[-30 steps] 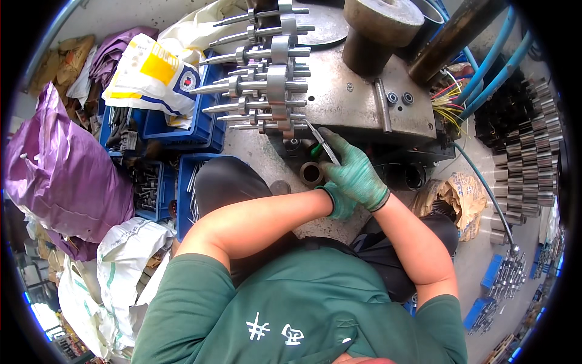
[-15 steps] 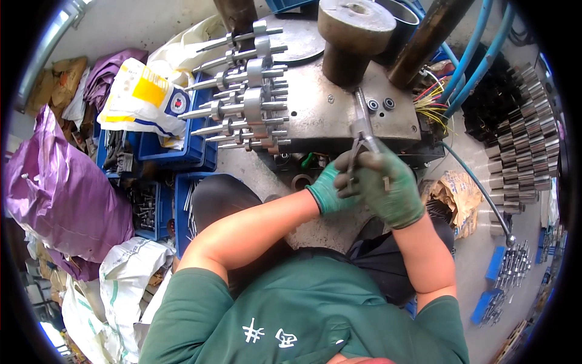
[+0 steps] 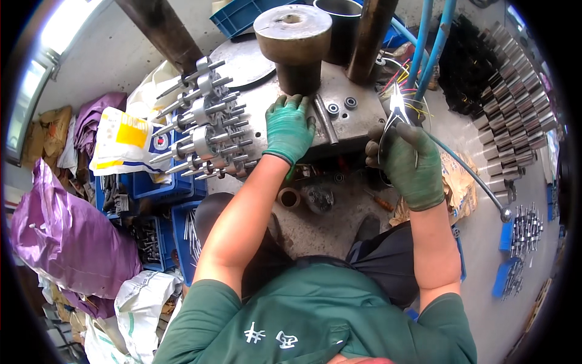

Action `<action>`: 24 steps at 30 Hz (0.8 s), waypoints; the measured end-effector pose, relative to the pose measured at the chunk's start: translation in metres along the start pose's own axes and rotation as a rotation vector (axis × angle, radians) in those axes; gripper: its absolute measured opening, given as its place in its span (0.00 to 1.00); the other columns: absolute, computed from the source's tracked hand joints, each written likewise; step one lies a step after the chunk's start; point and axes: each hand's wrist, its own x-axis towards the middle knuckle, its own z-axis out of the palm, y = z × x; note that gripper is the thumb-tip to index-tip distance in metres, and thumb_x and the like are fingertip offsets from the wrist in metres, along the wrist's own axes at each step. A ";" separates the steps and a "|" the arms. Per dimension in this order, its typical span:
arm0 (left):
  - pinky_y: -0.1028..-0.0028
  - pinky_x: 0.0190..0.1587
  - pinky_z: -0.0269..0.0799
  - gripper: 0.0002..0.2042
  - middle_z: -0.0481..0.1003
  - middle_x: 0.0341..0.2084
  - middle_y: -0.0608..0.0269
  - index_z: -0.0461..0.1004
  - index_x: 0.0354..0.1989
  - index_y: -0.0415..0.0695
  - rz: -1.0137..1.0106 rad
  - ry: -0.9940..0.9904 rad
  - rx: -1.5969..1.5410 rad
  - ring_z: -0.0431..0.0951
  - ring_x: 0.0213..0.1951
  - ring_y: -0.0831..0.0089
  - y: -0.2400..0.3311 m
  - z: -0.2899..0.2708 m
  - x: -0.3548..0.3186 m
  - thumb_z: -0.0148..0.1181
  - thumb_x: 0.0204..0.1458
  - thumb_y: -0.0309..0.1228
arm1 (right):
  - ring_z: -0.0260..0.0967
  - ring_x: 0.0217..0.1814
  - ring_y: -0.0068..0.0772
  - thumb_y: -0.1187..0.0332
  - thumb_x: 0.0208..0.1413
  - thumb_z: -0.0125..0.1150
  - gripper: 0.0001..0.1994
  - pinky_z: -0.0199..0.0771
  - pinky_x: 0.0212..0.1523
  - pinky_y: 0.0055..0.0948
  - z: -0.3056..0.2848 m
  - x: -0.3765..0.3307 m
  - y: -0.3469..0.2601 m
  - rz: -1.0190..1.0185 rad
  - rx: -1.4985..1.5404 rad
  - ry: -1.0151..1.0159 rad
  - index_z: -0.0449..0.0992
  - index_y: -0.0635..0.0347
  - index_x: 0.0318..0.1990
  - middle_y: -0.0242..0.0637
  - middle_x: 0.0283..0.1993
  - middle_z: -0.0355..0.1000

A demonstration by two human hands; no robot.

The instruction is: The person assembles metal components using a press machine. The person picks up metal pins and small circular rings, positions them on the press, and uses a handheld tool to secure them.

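Two green-gloved hands are at work over a grey metal machine block (image 3: 357,118). The left hand (image 3: 290,128) lies flat with fingers spread on the block's top, beside a loose steel pin (image 3: 325,119) and below a heavy cylinder (image 3: 293,42). The right hand (image 3: 407,162) is closed around a pair of thin shiny pliers (image 3: 397,112), tips up, near a bundle of coloured wires (image 3: 407,82). Just left of the block stands a rack of steel shafts (image 3: 203,130). As a judgement, the pointed tips could snag the wiring, or slip from the glove, since the grip looks loose and the wires sit close.
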 end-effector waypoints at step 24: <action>0.49 0.69 0.58 0.22 0.74 0.59 0.60 0.76 0.57 0.49 0.167 -0.088 -0.100 0.69 0.64 0.52 0.004 -0.033 -0.057 0.66 0.52 0.36 | 0.82 0.45 0.39 0.60 0.67 0.58 0.16 0.84 0.48 0.42 0.001 0.000 0.011 0.036 -0.015 -0.057 0.75 0.63 0.53 0.43 0.46 0.80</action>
